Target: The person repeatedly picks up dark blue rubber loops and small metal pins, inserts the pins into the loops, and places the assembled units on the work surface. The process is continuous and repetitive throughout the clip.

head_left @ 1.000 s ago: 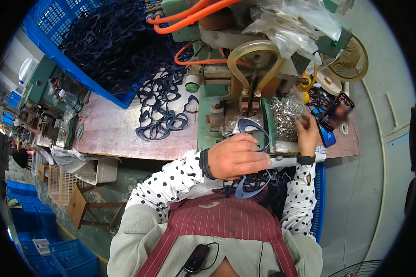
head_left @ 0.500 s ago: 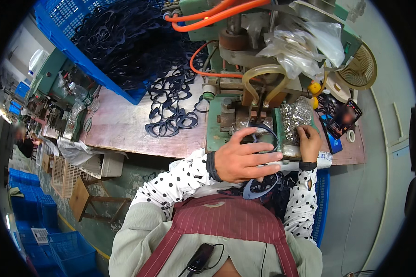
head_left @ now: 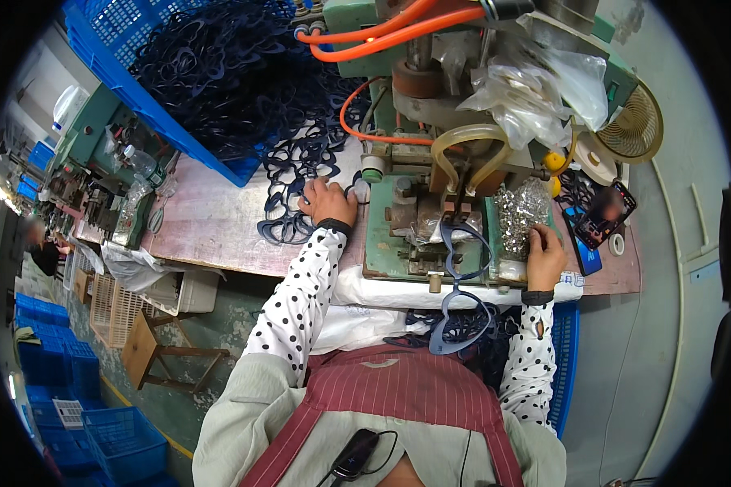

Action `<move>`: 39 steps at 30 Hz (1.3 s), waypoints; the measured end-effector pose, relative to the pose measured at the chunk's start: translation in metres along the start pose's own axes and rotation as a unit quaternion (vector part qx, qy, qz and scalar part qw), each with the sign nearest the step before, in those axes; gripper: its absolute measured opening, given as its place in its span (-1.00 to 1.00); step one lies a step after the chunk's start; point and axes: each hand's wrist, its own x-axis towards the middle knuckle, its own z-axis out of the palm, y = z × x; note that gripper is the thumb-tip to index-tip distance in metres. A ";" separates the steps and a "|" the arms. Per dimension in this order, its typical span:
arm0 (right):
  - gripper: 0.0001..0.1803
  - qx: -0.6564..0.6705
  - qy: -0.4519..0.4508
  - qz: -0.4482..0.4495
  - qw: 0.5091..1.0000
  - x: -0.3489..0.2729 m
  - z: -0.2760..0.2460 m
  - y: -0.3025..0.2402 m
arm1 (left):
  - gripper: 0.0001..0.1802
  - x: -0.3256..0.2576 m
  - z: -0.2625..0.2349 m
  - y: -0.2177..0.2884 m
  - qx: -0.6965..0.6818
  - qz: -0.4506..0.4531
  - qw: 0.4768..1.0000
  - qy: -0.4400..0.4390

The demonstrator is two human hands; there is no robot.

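Observation:
My left hand [head_left: 330,203] reaches onto the table, its fingers apart and touching dark blue looped bands [head_left: 283,231] spread there. Beside the tray of small shiny metal pieces [head_left: 518,219], my right hand [head_left: 547,258] is closed, thumb and fingertips together; whatever they hold is too small to make out. In front of me stands a green press machine [head_left: 388,253]. One dark blue looped band [head_left: 453,260] hangs from its working point down over the front edge, with neither hand on it. More bands [head_left: 418,331] lie heaped below, at my lap.
A blue crate [head_left: 150,122] heaped with bands stands at the back left. Orange hoses [head_left: 398,28] and plastic bags [head_left: 528,85] hang around the press. On the right are a phone [head_left: 607,213], a tape roll [head_left: 616,244] and a fan [head_left: 632,122]. A wooden stool [head_left: 150,349] stands on the floor.
My left hand has moved from in front of the press, left and away from me, onto the bands on the table. The hanging band now shows uncovered. My right hand has barely moved.

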 end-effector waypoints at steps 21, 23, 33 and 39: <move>-0.60 0.407 -0.208 0.113 0.882 -0.002 -0.024 -0.160 | -0.56 -0.071 -0.181 0.101 -0.362 0.530 0.759 0.109; -0.57 0.380 -0.216 0.102 0.894 -0.004 -0.022 -0.163 | -0.59 -0.071 -0.180 0.107 -0.401 0.533 0.741 0.079; -0.47 0.392 -0.212 0.099 0.890 0.004 -0.006 -0.174 | -0.62 -0.079 -0.177 0.102 -0.437 0.590 0.675 0.075; -0.42 0.396 -0.231 0.116 0.881 0.003 -0.003 -0.168 | -0.72 -0.066 -0.179 0.103 -0.436 0.642 0.629 0.058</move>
